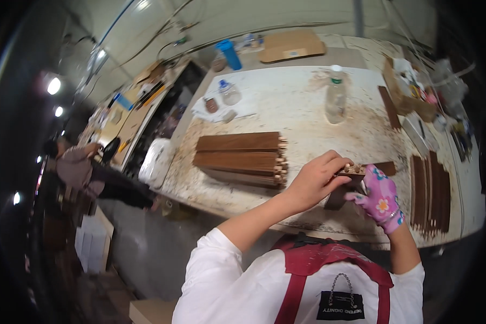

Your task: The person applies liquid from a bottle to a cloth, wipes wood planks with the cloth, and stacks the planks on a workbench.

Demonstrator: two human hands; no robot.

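My bare left hand [319, 182] grips the end of a dark brown wooden piece [354, 170], thumb below and fingers on top. Pale round dowel ends show along that end. My right hand [381, 198], in a pink-purple flowered glove, is closed right beside it. A small pale, shiny bit shows at its fingers, too little to name. Behind the glove another brown board [385, 168] sticks out to the right. Left of my hands lies a stack of brown boards [237, 161], with many pale dowels jutting from their right ends.
More brown boards [431, 194] lie at the right, and a single strip [389, 107] above them. A clear bottle [335, 97] stands mid-table. Farther back are a blue cup [229, 55], a small jug [229, 93] and a carton [407, 89]. Another person [86, 167] stands at far left.
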